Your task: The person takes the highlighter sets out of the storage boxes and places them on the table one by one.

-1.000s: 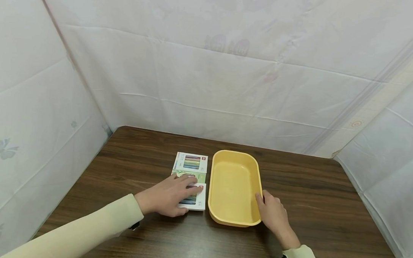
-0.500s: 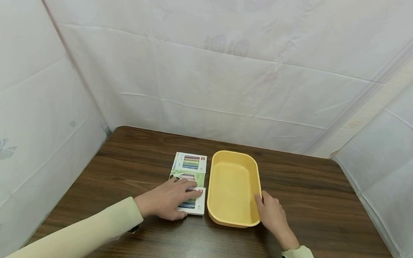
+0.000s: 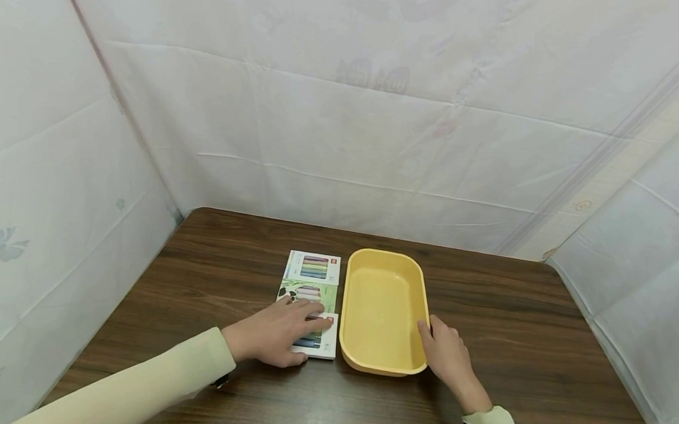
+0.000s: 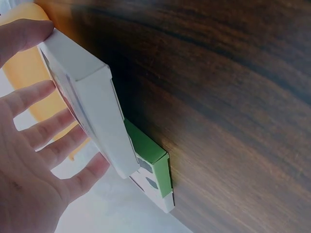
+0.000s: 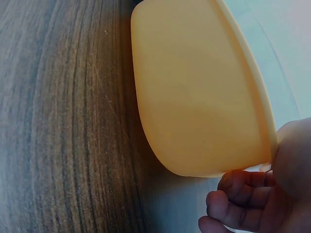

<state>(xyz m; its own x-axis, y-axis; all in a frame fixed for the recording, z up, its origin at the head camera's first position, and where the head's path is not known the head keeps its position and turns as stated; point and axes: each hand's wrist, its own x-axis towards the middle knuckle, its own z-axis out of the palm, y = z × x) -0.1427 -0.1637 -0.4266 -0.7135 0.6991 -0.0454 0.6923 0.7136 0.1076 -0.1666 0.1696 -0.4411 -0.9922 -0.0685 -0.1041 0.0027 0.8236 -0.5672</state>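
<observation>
My left hand [image 3: 281,331] lies spread over the nearest white box of pens [image 3: 329,346]. Its thumb touches the near edge, while the other fingers rest across the box's top, as the left wrist view shows. Just beyond lies a green pen box [image 3: 328,294] with a panda picture, then another white pen box [image 3: 327,269] with coloured pens behind a window. To their right stands a yellow plastic basin [image 3: 383,319], with nothing in it. My right hand [image 3: 449,356] grips the basin's right rim, thumb on the inside and fingers outside; the right wrist view shows these fingers curled beneath the rim.
The dark wood-grain table [image 3: 537,331] extends to both sides of the boxes and basin. Behind it hangs a white patterned cloth [image 3: 331,130], with more cloth at the left and right sides.
The nearest white box has slid toward me with my left hand, uncovering more of the green box. The basin has shifted very slightly toward me, my right hand still on its rim.
</observation>
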